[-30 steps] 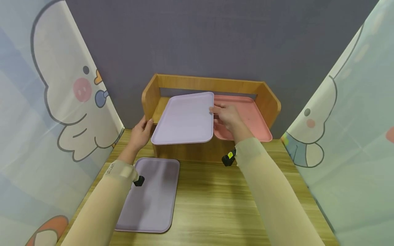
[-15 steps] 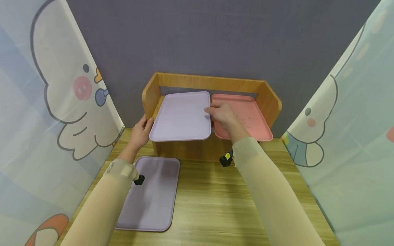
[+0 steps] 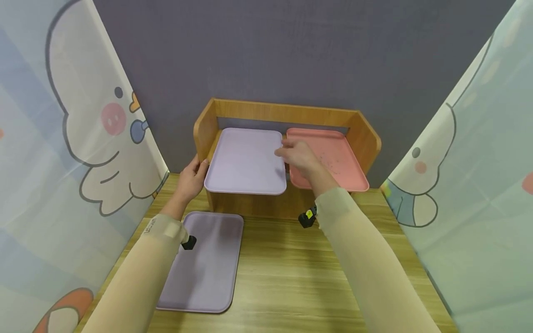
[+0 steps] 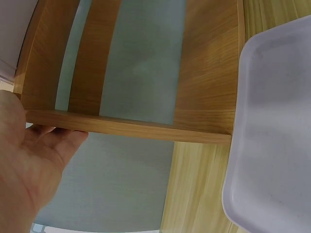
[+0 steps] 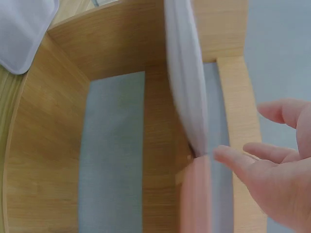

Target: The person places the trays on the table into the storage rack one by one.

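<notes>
We have the right hand (image 3: 300,155) at the right edge of the upper lavender tray (image 3: 247,162), fingers parted and loose, gripping nothing; we can't tell if a fingertip touches. That tray lies flat on top of the wooden shelf (image 3: 287,111), left half, just beside the pink tray (image 3: 333,155) on the right half, narrow gap between. The left hand (image 3: 190,182) is at the shelf's left side panel, fingers against its outer face; how far it closes on the panel we can't tell. A lower lavender tray (image 3: 208,268) is on the wood-grain table (image 3: 287,268), left side, partly behind the left sleeve (image 3: 133,273). Grey wall (image 3: 291,55) at back, cartoon-print sheets (image 3: 100,162) on both sides
</notes>
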The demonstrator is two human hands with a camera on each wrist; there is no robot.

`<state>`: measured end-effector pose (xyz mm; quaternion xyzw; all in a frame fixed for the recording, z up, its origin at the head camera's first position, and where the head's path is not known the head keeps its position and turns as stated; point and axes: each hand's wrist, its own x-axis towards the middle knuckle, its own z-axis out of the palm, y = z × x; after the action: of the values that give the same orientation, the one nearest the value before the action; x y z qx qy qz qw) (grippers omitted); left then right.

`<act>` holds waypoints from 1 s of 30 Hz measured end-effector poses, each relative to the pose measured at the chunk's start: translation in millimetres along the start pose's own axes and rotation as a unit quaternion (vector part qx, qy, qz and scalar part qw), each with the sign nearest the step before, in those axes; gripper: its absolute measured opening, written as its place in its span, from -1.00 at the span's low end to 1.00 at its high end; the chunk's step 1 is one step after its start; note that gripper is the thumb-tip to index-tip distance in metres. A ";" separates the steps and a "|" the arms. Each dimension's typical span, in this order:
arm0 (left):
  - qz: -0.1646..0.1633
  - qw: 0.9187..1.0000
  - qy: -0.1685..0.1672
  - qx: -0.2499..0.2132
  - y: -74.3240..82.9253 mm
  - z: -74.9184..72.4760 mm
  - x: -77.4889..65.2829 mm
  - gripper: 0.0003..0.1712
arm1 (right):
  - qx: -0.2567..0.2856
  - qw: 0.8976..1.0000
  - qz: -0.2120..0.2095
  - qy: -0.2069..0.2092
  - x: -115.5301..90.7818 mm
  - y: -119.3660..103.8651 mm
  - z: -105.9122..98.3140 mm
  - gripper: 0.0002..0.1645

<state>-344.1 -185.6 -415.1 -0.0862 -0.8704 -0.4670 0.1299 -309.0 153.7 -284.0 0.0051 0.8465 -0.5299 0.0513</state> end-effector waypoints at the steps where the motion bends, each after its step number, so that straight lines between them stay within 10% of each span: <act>1: 0.000 1.000 0.000 0.001 -0.2 0.1 0.2 -0.39 | 0.012 1.000 -0.007 -0.005 -1.9 -0.4 -0.9 -0.18; 11: 0.001 1.000 -0.001 0.008 2.1 1.0 0.9 -0.40 | 0.148 0.983 -0.083 -0.077 -34.1 5.2 -6.4 -0.27; 30: 0.007 1.000 0.009 0.008 1.0 1.5 -1.0 -0.42 | 0.236 0.950 -0.065 -0.193 -99.7 58.1 26.4 -0.53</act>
<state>-343.1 -183.8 -415.3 -0.0869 -0.8722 -0.4603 0.1411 -204.0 160.1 -338.3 -0.1397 0.6695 -0.7079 0.1764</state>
